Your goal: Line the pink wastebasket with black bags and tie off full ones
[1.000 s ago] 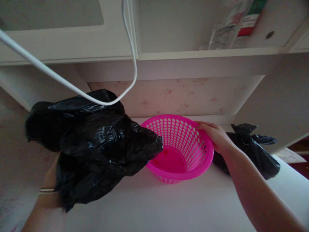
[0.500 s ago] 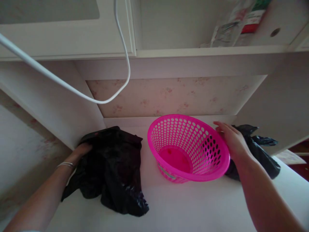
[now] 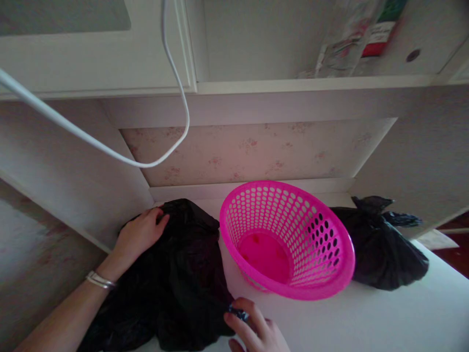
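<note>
A black plastic bag [image 3: 192, 278] lies loose and crumpled on the white surface at left. My left hand [image 3: 141, 232], with a silver bracelet at its wrist, has its fingers curled on the bag's upper edge. At the bag's right corner, my right hand [image 3: 260, 330] pinches a bit of the plastic between thumb and fingers; part of this hand is cut off by the bottom of the picture. Just right of the bag stands a pink perforated plastic basket [image 3: 300, 292], tilted towards me, touched by neither hand.
A second black bag [image 3: 386, 259], knotted at the top, sits right of the basket on the white surface [image 3: 315, 325]. Overhead are a cabinet shelf [image 3: 293, 84] with packaging [image 3: 379, 36] and a hanging white cable [image 3: 110, 149]. Panels close in both sides.
My right hand has left the basket's right side and now grips the left bag's right corner. My left hand has come up onto the bag's top, and the bag is spread nearer to me.
</note>
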{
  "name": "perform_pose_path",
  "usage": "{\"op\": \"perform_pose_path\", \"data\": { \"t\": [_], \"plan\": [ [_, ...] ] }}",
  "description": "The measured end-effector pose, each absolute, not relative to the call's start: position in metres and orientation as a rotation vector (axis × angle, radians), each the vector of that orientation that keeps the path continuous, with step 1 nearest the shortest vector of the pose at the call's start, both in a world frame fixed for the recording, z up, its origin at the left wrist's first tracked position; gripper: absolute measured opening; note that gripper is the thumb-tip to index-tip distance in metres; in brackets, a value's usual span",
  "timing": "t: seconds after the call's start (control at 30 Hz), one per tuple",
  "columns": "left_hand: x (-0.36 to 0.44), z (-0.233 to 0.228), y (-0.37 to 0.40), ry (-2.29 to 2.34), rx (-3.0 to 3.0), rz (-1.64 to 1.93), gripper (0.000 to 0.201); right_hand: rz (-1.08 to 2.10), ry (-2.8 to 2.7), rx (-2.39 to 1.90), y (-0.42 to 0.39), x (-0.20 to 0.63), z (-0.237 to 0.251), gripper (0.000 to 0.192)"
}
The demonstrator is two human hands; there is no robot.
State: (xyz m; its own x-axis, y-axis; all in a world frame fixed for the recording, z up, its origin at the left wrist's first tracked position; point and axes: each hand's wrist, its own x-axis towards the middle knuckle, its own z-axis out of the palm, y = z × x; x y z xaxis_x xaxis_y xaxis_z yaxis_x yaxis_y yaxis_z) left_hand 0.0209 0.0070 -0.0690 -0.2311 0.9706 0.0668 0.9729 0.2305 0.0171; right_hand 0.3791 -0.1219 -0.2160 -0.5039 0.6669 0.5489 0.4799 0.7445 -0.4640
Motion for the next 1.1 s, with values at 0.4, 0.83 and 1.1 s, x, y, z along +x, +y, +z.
{"op": "perform_pose_path", "data": {
  "t": [0.4, 0.83, 1.1],
  "plan": [
    [0.075, -0.126, 0.064, -2.138, -2.212, -0.15, 0.061, 0.47, -2.545, -0.906, -0.109, 0.351, -0.22, 0.048],
    [0.037, -0.142, 0.12, -2.027, -2.805, 0.083, 0.048, 0.348, -2.464, -0.694, -0.108, 0.355, -0.221, 0.04],
    [0.032, -0.15, 0.118, -2.21, -2.867, 0.174, 0.031, 0.321, -2.463, -0.63, -0.107, 0.344, -0.22, 0.033]
  ]
}}
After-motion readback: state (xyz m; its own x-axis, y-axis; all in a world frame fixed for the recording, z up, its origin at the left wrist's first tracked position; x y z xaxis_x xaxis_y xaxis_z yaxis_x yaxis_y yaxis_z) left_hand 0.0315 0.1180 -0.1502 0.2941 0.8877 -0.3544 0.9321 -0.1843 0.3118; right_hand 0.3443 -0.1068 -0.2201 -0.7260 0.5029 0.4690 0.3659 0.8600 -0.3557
